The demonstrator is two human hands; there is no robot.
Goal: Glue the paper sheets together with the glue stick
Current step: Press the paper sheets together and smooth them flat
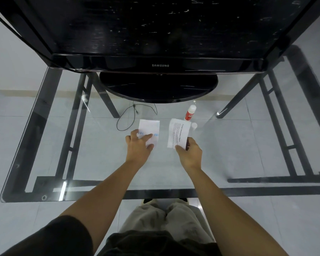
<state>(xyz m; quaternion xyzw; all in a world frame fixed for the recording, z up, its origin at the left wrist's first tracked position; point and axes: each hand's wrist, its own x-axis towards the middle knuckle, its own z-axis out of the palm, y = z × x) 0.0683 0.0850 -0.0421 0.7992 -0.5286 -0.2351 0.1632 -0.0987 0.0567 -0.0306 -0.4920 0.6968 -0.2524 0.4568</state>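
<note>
Left hand (139, 145) fingers spread apart on blue-marked paper (149, 127), right hand (189, 151) thumb and fingers pinching printed paper (178, 133), glue stick (190, 112) beyond those fingertips

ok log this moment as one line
stage: sheets apart | left hand: touches blue-marked sheet | right hand: pinches printed sheet | glue stick: untouched on glass table

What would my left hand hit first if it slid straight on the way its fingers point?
The left hand rests on the left paper, fingers aimed forward-right. Past that sheet, it would probably meet the printed paper that the right hand holds, though the angle is hard to judge.
</note>
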